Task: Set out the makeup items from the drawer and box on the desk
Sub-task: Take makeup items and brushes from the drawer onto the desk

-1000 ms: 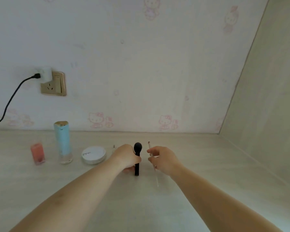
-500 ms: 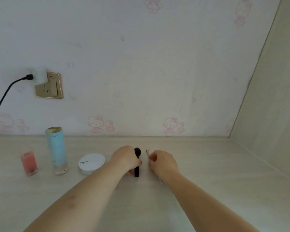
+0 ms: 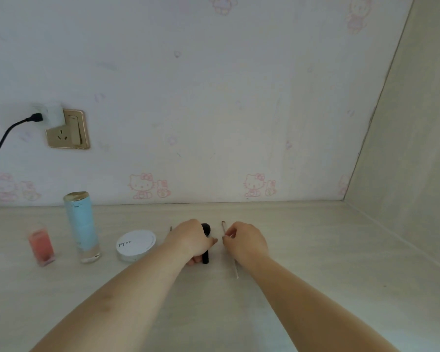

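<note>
- Pale wood-grain desk (image 3: pixel 302 250) runs up to a wall with pink cartoon-cat wallpaper (image 3: pixel 214 97); a pale side panel (image 3: pixel 417 148) closes it off on the right.
- Left hand (image 3: pixel 188 240) is low on the desk near the middle, fingers curled round a black makeup brush with a rounded bristle head (image 3: pixel 205 231); the head sticks out beyond the hand toward the wall and the handle end shows below it, near the desk surface.
- Right hand (image 3: pixel 247 241) is just beside the left, apart from it, fingertips pinching a thin pale stick-like brush (image 3: pixel 224 226); the brownish tip points toward the wall and the far end pokes out under the wrist toward the camera.
- Can't tell if the thin brush lies on the desk or sits slightly raised.
- A thin dark sliver (image 3: pixel 171 228) shows just left of the left hand; too small to tell what it is.
- Round white compact with dark lettering on the lid (image 3: pixel 135 245) lies flat on the desk, near the left hand.
- Tall light-blue bottle with a gold top and clear base (image 3: pixel 81 224) stands upright left of the compact.
- Small pink translucent bottle (image 3: pixel 41 246) stands left of the blue bottle, near it.
- Gold wall socket plate (image 3: pixel 69 130) is on the wall upper left, with a white plug adapter (image 3: pixel 54 115) and a black cable (image 3: pixel 0 143) going off the left edge.
</note>
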The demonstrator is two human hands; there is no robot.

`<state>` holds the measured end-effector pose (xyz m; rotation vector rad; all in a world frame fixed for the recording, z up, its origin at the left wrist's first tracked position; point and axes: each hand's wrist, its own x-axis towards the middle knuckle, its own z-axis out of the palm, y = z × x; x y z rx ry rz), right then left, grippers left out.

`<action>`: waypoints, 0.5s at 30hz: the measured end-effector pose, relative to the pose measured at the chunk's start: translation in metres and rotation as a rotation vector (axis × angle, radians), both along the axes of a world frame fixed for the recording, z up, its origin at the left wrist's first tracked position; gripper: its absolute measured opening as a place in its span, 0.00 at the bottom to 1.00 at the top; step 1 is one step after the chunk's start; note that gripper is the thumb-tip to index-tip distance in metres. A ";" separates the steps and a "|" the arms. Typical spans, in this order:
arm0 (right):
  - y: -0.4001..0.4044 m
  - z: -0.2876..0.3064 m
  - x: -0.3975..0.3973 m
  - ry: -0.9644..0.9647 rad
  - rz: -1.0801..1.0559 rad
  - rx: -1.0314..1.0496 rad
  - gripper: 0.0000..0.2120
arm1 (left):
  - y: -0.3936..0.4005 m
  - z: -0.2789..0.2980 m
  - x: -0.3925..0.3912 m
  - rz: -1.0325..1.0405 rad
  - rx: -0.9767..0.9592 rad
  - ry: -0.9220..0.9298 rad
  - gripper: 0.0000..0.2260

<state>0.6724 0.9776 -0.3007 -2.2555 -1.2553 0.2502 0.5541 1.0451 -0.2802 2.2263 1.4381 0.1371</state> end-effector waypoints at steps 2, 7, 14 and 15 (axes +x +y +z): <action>-0.011 0.005 0.001 0.021 -0.007 0.007 0.09 | -0.005 0.004 -0.006 0.001 0.069 0.003 0.18; -0.059 0.022 0.004 0.043 0.038 0.048 0.07 | -0.041 0.025 -0.024 -0.065 0.281 -0.023 0.16; -0.162 0.042 0.003 0.041 0.071 0.141 0.08 | -0.134 0.038 -0.026 -0.331 0.321 -0.049 0.13; -0.182 0.044 0.003 0.036 0.060 0.145 0.08 | -0.155 0.041 -0.025 -0.368 0.317 -0.058 0.14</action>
